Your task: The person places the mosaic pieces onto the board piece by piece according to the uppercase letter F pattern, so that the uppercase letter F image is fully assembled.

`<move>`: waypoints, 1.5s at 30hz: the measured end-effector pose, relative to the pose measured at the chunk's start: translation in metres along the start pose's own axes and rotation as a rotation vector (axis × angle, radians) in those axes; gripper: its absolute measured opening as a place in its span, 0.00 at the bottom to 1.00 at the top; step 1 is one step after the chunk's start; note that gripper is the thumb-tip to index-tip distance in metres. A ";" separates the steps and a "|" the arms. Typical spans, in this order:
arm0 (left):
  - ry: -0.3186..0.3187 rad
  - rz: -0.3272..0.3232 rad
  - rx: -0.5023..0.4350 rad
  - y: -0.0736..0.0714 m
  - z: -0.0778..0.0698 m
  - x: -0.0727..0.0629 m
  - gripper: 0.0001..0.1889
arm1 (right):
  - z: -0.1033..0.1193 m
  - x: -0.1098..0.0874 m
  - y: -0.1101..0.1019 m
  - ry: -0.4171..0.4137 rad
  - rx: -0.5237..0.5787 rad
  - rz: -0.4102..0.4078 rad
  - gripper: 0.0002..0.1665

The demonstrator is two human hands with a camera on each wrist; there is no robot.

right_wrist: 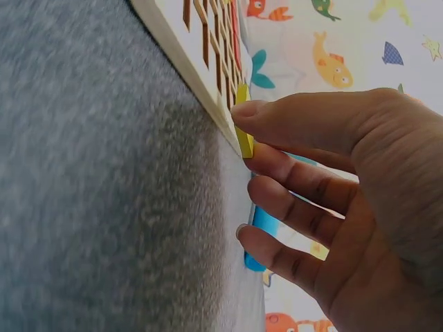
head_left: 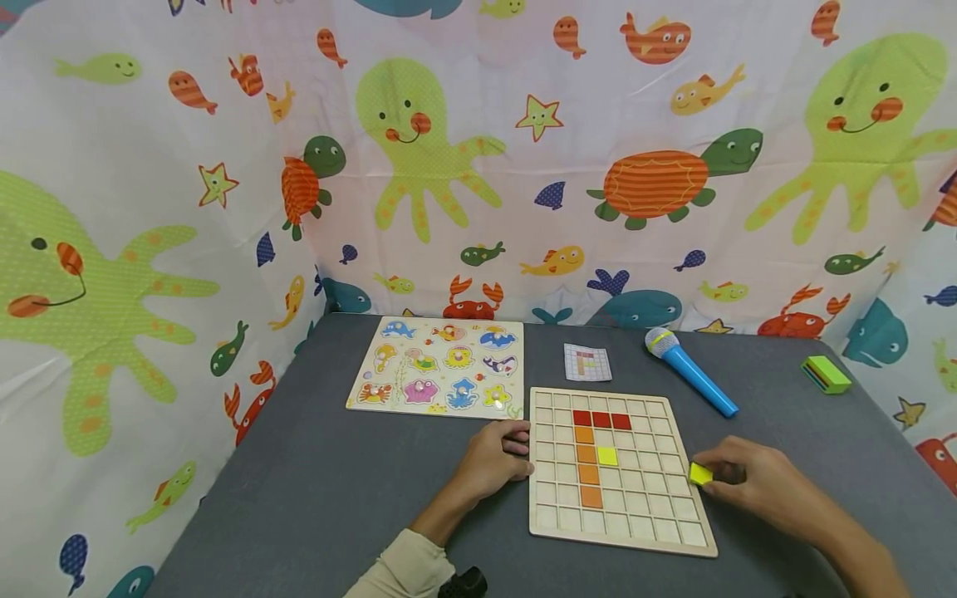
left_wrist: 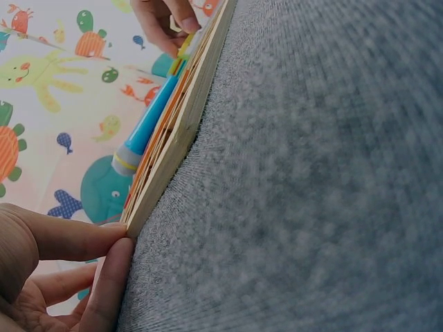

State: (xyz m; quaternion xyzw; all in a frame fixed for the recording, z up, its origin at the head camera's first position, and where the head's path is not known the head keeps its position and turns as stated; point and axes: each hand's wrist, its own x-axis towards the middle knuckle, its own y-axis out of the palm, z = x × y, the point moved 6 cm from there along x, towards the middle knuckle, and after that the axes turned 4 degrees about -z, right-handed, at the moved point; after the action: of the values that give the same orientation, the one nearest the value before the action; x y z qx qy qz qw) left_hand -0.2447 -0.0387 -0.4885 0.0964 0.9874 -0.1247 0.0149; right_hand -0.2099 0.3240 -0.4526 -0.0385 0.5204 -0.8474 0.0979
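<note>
A wooden grid board [head_left: 643,519] lies on the table, with red tiles [head_left: 601,420] in a row, orange tiles [head_left: 588,474] in a column and one yellow tile [head_left: 607,456] beside them. At its left edge, the thumb and a finger of my left hand [head_left: 489,461] pinch the rim; the left wrist view shows these fingertips [left_wrist: 114,238] at the board's corner. Over the right edge, my right hand [head_left: 766,482] pinches a yellow square tile [head_left: 700,474] between thumb and fingers. In the right wrist view this tile [right_wrist: 243,131] is tilted on edge, its other fingers loosely bent.
Behind the board lie a small pattern card [head_left: 587,363] and a blue toy microphone [head_left: 699,378]. A sea-animal peg puzzle [head_left: 396,374] sits at the back left. Stacked green-topped tiles [head_left: 826,374] stand at the far right. A printed curtain [head_left: 478,249] hangs around the table.
</note>
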 end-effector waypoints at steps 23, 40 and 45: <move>0.001 -0.012 0.022 0.000 -0.001 0.000 0.31 | 0.034 0.018 0.012 -0.070 0.060 -0.007 0.21; 0.003 -0.004 0.016 0.000 0.000 0.001 0.31 | 0.053 0.030 0.023 -0.120 0.086 0.005 0.17; -0.004 -0.003 0.004 0.000 0.001 0.001 0.31 | 0.057 0.034 0.026 -0.140 0.086 -0.004 0.15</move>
State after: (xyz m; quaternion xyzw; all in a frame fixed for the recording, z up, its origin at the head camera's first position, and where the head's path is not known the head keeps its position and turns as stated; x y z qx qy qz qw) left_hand -0.2453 -0.0386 -0.4894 0.0949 0.9872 -0.1269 0.0164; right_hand -0.2299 0.2556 -0.4507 -0.0946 0.4755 -0.8643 0.1339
